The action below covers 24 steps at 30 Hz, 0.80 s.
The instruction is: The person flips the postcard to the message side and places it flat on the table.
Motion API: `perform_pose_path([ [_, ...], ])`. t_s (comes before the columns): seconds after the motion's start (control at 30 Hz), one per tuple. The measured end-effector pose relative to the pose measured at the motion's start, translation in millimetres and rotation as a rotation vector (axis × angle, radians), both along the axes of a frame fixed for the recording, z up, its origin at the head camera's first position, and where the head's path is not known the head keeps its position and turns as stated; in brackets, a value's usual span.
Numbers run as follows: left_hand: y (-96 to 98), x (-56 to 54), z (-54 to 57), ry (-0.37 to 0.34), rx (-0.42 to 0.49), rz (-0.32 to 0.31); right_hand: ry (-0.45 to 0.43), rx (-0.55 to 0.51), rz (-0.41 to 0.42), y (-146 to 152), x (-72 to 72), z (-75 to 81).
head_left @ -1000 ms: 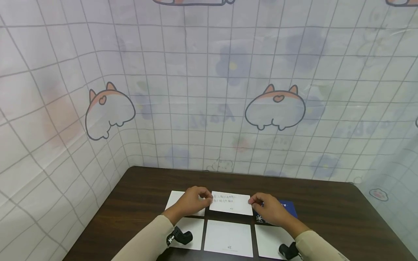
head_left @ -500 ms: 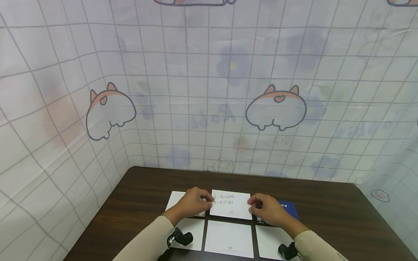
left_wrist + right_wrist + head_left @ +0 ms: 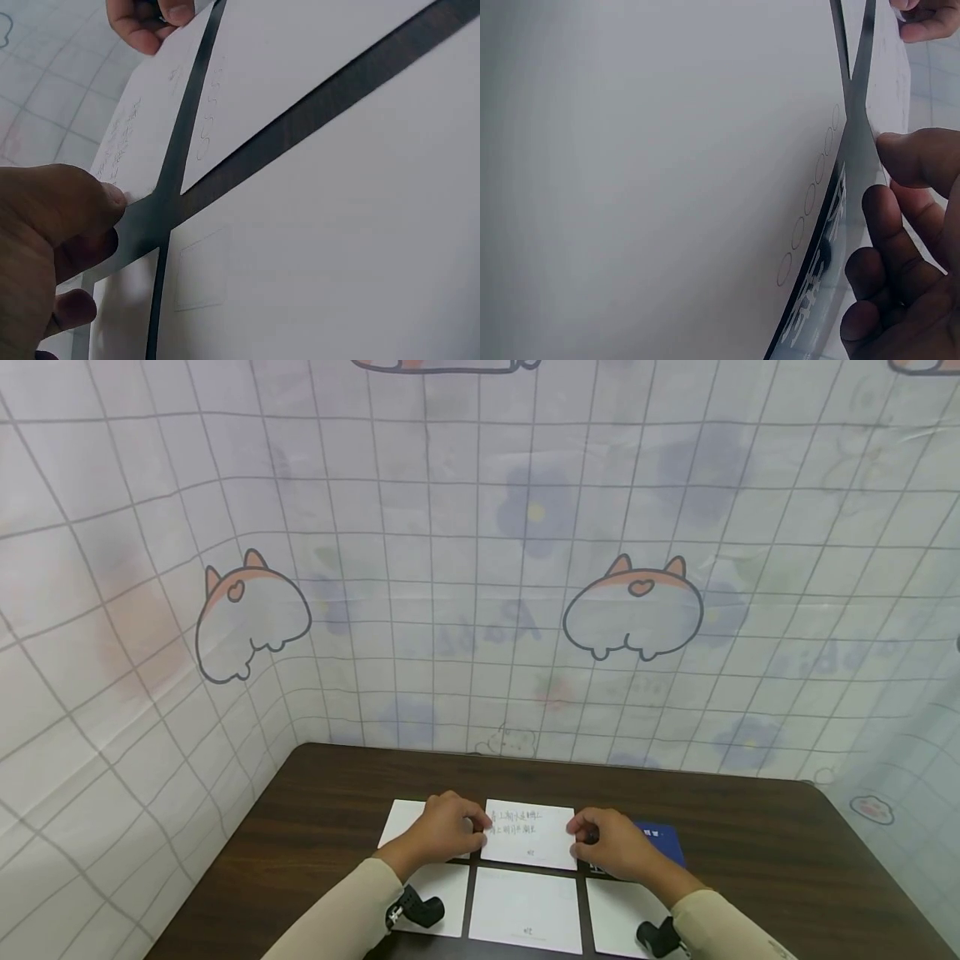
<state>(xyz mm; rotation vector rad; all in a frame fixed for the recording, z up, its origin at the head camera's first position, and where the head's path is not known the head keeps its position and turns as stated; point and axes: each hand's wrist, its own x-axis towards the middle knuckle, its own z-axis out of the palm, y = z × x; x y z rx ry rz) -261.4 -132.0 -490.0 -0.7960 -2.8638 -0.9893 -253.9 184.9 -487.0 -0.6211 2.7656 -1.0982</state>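
A white card (image 3: 528, 837) with handwritten lines is in the middle of the back row, in the head view. My left hand (image 3: 450, 828) pinches its left edge, and my right hand (image 3: 611, 842) pinches its right edge. The left wrist view has the left thumb (image 3: 112, 196) on the card's near corner. Seen from the right wrist, the right thumb (image 3: 896, 154) lies on the card's edge with curled fingers below. Whether the card's underside touches the table is hidden.
Below the held card lie white cards at front middle (image 3: 525, 910), front left (image 3: 446, 910) and front right (image 3: 622, 914). Another white card (image 3: 401, 814) is partly under my left hand. A blue card (image 3: 663, 839) lies behind my right hand on the dark wooden table (image 3: 787, 860).
The held card's near edge has come down toward the front middle card, and its face shows more fully. Both hands keep hold and have barely shifted.
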Motion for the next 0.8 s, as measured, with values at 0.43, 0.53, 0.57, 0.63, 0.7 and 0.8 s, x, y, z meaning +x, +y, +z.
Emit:
perform_pose_path([
  [0.43,0.7,-1.7,-2.9,0.106,-0.144,0.010,0.015,0.045,0.025,-3.5,-1.7,-3.1],
  [0.53,1.7,-1.2,-1.9,0.117,-0.168,0.017,0.028,0.059,0.024,-3.5,-1.6,-3.0],
  [0.57,2.1,-0.7,-1.3,0.120,-0.173,0.017,0.032,0.062,0.027,-3.5,-1.4,-2.8],
  [0.63,2.8,0.0,-0.2,0.124,-0.187,0.020,0.042,0.070,0.028,-3.5,-1.0,-2.1],
  [0.7,3.3,0.0,-0.3,0.130,-0.206,0.024,0.052,0.074,0.030,-4.0,-0.2,-1.0],
  [0.8,3.6,-0.5,-1.0,0.136,-0.231,0.029,0.061,0.079,0.027,-4.8,0.7,0.0],
])
